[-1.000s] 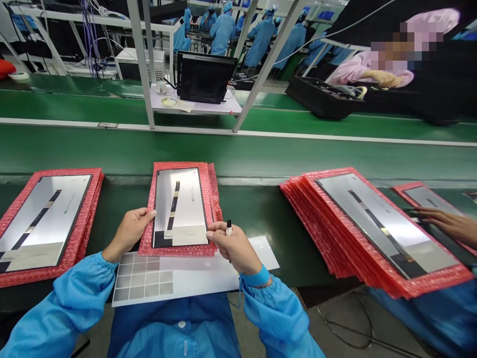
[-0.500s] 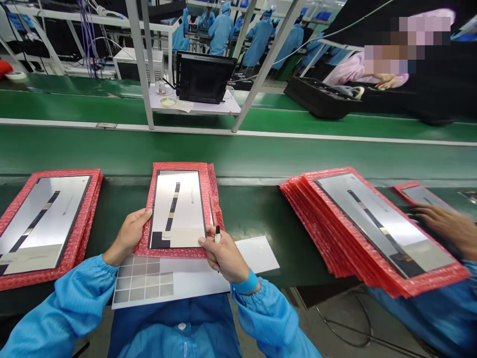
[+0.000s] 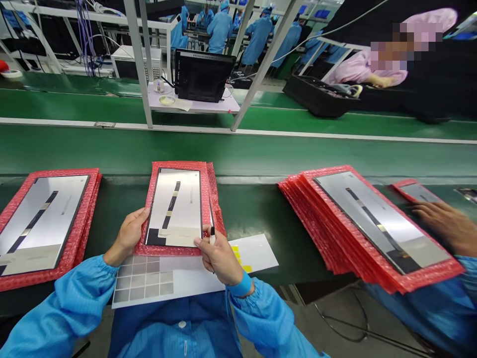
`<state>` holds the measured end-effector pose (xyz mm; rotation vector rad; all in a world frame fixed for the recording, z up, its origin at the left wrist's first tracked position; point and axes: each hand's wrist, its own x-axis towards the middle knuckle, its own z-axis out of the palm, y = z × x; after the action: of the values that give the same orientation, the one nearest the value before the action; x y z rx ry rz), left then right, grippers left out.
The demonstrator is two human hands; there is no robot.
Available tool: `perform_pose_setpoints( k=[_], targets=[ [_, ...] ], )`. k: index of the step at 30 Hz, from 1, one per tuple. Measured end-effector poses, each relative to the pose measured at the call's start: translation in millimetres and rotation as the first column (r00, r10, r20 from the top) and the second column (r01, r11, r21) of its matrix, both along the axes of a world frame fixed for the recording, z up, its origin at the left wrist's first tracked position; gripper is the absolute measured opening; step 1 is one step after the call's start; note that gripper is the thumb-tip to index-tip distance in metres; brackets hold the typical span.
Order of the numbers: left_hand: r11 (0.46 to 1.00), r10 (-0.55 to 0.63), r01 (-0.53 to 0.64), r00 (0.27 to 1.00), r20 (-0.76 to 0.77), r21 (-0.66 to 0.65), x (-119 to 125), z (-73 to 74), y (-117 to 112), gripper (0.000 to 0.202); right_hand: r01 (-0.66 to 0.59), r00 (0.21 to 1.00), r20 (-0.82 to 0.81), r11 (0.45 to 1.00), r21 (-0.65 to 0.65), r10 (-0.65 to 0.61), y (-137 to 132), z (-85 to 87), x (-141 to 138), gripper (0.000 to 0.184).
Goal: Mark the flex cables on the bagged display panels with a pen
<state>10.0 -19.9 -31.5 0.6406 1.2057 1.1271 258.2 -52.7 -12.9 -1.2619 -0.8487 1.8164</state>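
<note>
A silver-backed display panel (image 3: 191, 199) with a dark strip lies on a red bubble-wrap bag (image 3: 149, 196) in front of me. My left hand (image 3: 129, 231) is closed on the bag's left edge, thumb on top. My right hand (image 3: 220, 256) holds a marker pen (image 3: 212, 236) upright between its fingers, while its thumb presses the panel's lower right corner. Beneath the bag is a white sheet (image 3: 186, 278) with a grid of grey squares. Yellow stickers (image 3: 237, 254) show on white paper beside my right hand.
One pile of panels on red bubble wrap (image 3: 80, 233) lies to the left. A taller, leaning stack (image 3: 328, 233) stands at right. Beyond it, a co-worker's hand (image 3: 447, 223) touches another panel. A monitor (image 3: 204, 74) sits on a shelf behind the green bench (image 3: 74, 149).
My right hand has moved slightly left, and the panel has shifted left and turned a little on the bag. The yellow stickers have come into sight. My left hand keeps its hold.
</note>
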Motion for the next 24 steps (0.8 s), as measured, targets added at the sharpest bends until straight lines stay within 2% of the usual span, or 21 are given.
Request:
perform_pose_setpoints(
  k=[4, 8, 13, 16, 20, 24],
  targets=[
    [1.0, -0.014, 0.014, 1.0, -0.006, -0.005, 0, 0.9, 0, 0.058, -0.02, 0.999, 0.049, 0.999, 0.043, 0.018, 0, -2.5, 1, 0.047],
    [0.999, -0.031, 0.031, 0.999, -0.019, -0.015, 1, 3.9, -1, 0.057, -0.089, 0.977, 0.204, 0.985, 0.15, 0.058, 0, 0.0, 4, 0.039],
    [0.999, -0.052, 0.051, 0.998, -0.038, -0.012, 0, 5.3, -2, 0.058, -0.158, 0.859, 0.512, 0.945, 0.285, -0.011, -4, 8.1, 12, 0.052],
    [0.997, -0.071, 0.071, 0.996, -0.05, -0.002, 0, 5.9, -1, 0.06, -0.117, 0.814, 0.572, 0.935, 0.334, -0.102, -6, 12.9, 24, 0.053],
    [0.996, -0.077, 0.081, 0.992, -0.096, 0.034, 5, 9.3, 0, 0.065, -0.007, 0.823, 0.524, 0.918, 0.397, -0.221, -7, 18.3, 47, 0.046],
    [0.996, -0.041, 0.055, 0.984, -0.176, 0.072, 2, 19.6, -1, 0.069, 0.045, 0.768, 0.56, 0.899, 0.436, -0.31, -10, 16.0, 72, 0.044]
  ],
)
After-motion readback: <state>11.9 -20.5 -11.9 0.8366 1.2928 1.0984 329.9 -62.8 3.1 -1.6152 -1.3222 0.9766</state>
